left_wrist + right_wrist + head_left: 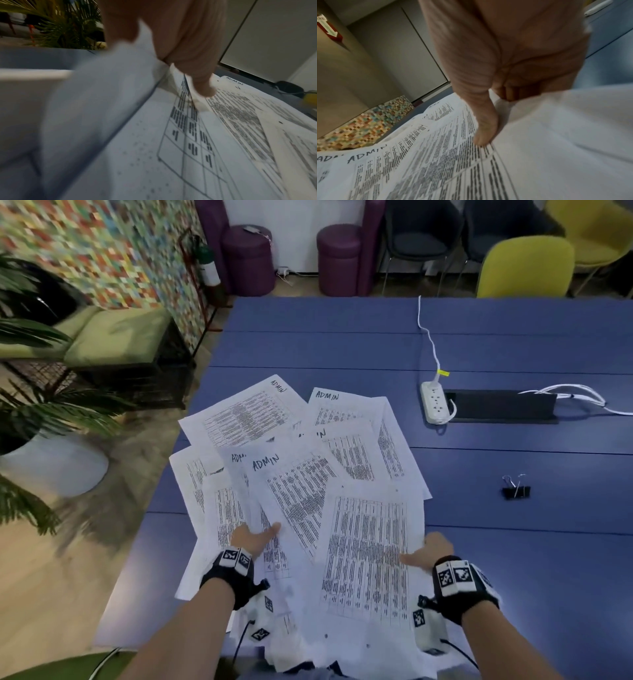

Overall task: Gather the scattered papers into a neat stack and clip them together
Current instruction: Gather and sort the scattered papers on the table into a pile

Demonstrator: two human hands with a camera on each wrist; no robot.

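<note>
Several printed sheets marked ADMIN, the papers (pixel 301 474), lie fanned in a loose overlapping pile on the blue table (pixel 342 337). My left hand (pixel 260 537) grips the pile's left side, thumb on top and fingers hidden beneath. In the left wrist view the left thumb (pixel 202 88) presses on a printed sheet (pixel 154 148). My right hand (pixel 423 554) grips the right edge of the nearest sheet the same way. The right thumb (pixel 484 128) lies on the print (pixel 436 162), with curled fingers under the sheet. A black binder clip (pixel 515 489) lies on the table, right of the pile and apart from both hands.
A white power strip (pixel 434 405) with its cable sits beyond the pile, beside a black cable slot (pixel 503 405). The table's left edge runs close to the papers, with a potted plant (pixel 34 412) on the floor beyond. Chairs (pixel 524 268) stand at the far side.
</note>
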